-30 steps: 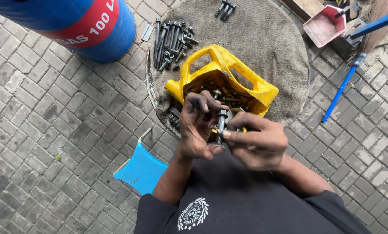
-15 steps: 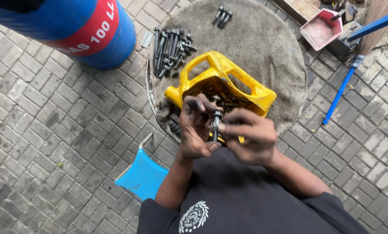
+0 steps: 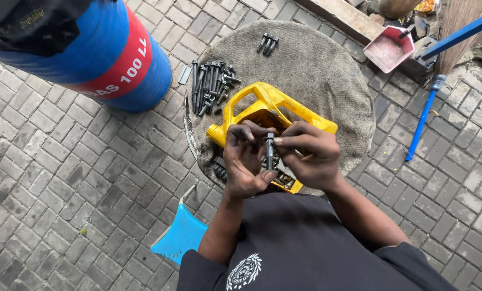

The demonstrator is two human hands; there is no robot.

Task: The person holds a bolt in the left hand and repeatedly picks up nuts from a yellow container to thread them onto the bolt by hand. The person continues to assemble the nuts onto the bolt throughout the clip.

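- Bolt (image 3: pixel 269 151): a dark, greasy steel bolt, held upright between both hands above the cut-open yellow jug (image 3: pixel 273 108), in front of the person's chest.
- Left hand (image 3: pixel 246 161): fingers curled around the bolt from the left, thumb pressed at its lower end; the skin is smeared with black grime.
- Right hand (image 3: pixel 308 156): fingertips pinched on the top of the bolt, the rest of the hand cupped beside it. Both hands are closed on the same bolt.
- Yellow jug: hard, glossy plastic with a moulded handle and a short spout at its left end; its side is cut away, and more dark metal parts lie inside, partly hidden by the hands.
- Round sackcloth mat (image 3: pixel 327 70): coarse, woven, grey-brown, spread under the jug.
- Row of long bolts (image 3: pixel 211 86): dark metal, laid side by side on the mat's left edge, just beside the jug's handle.
- Three short bolts (image 3: pixel 268 44): lying together near the mat's far edge, well apart from the jug.
- Blue drum (image 3: pixel 95 59): smooth and cylindrical, at the upper left, with a red band of white lettering around it and a dark cloth draped over its top.
- Blue plastic stool (image 3: pixel 181 237): its corner shows beside the left forearm.
- Paved floor (image 3: pixel 63 178): small grey interlocking bricks.
- Pink dustpan (image 3: pixel 389 48) and blue-handled broom (image 3: pixel 421 124): at the upper right, off the mat.
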